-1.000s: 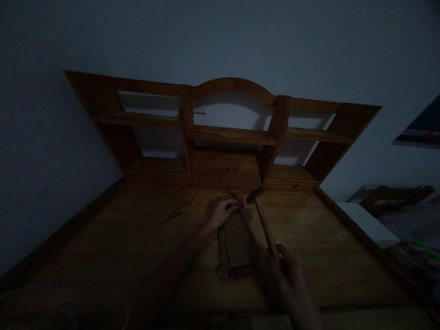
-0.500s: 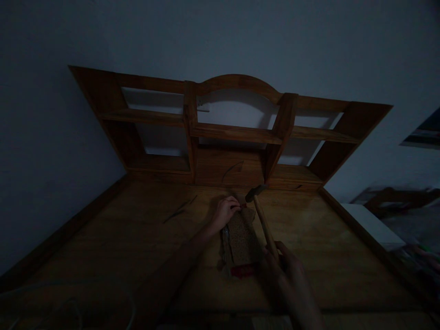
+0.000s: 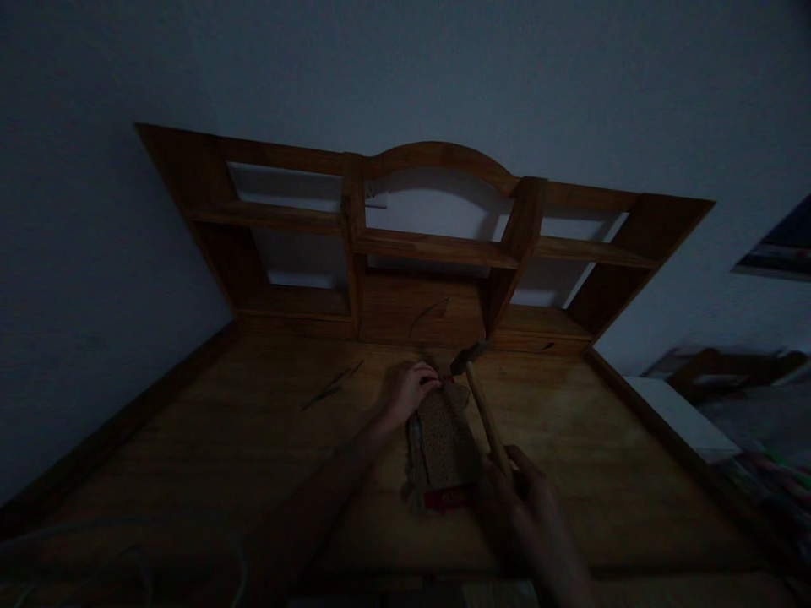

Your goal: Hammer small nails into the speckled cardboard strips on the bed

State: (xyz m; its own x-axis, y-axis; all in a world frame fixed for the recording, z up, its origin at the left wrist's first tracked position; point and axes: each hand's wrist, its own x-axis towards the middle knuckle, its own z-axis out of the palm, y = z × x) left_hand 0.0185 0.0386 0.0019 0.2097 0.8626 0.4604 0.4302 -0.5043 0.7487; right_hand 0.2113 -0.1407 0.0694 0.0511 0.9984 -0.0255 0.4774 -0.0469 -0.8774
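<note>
My right hand (image 3: 529,494) is wrapped round the wooden handle of a hammer (image 3: 487,414), near its lower end. The dark hammer head is just above the far end of a brown speckled slab (image 3: 443,439); whether they touch, I cannot tell. Red material (image 3: 447,498) shows along the slab's near edge, and a torn, greyish layer runs down its left side. At the far left corner of the slab, my left hand (image 3: 415,388) has its fingers bent and pressed together. What they pinch is too dark and small to make out.
The slab lies on a wooden desk (image 3: 253,439) with a shelf unit (image 3: 437,247) at its back. Thin dark strips (image 3: 333,388) lie on the left of the desktop. A pale cable (image 3: 127,525) crosses the lower left. To the right stands a white surface (image 3: 681,414).
The hammer head has shifted very slightly left and down, along with a small shift of the view. Both hands keep their grip and place.
</note>
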